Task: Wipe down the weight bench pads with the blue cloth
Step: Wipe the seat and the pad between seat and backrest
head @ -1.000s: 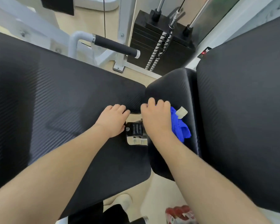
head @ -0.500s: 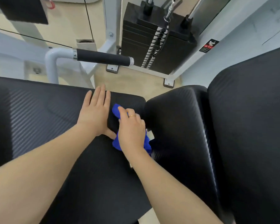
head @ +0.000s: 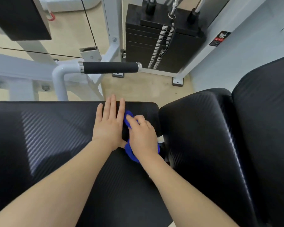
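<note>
The blue cloth, soft and bunched, lay on the ribbed black seat pad near its right end, gripped under the right hand, whose fingers curled round it. Just left, the left hand pressed flat on the surface, fingers straight and close together. To the right stood a rounded black pad with the same woven sheen. Beyond, a foam-sleeved handle jutted from white tubing, beside a stack of black weight plates
</note>
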Demonstrator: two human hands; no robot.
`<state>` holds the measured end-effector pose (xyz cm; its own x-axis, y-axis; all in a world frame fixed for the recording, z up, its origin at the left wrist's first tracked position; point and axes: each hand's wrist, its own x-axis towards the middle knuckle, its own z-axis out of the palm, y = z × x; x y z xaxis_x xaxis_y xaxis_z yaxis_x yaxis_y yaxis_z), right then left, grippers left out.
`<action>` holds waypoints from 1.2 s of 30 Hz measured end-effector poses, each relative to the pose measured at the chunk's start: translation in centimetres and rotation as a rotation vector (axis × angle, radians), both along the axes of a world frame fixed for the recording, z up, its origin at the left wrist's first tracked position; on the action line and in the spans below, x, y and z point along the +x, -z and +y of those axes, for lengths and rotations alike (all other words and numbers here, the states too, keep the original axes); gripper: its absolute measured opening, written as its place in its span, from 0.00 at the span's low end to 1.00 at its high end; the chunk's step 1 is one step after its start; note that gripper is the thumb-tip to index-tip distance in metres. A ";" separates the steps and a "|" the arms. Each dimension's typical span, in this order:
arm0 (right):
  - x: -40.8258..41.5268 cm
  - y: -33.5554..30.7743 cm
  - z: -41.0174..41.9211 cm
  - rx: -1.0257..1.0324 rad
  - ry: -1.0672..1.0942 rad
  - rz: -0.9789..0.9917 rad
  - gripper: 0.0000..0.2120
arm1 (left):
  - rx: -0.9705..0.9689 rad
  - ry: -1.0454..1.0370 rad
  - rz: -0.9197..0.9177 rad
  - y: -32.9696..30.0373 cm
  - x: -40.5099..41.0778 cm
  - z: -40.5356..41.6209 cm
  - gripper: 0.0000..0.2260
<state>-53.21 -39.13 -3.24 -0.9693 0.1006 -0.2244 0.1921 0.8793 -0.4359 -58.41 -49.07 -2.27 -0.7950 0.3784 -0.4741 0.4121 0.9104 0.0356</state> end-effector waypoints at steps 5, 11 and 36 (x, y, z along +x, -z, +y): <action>-2.4 0.6 0.7 0.204 -0.064 0.078 0.20 | -0.061 0.019 -0.016 0.4 0.0 0.1 0.65; -3.1 -2.2 2.3 0.493 -0.333 0.023 0.17 | -0.089 0.020 -0.026 0.1 -0.2 0.4 0.66; 6.5 -9.6 5.9 0.891 -0.777 -0.302 0.12 | -0.106 -0.253 0.117 -0.8 6.5 0.9 0.42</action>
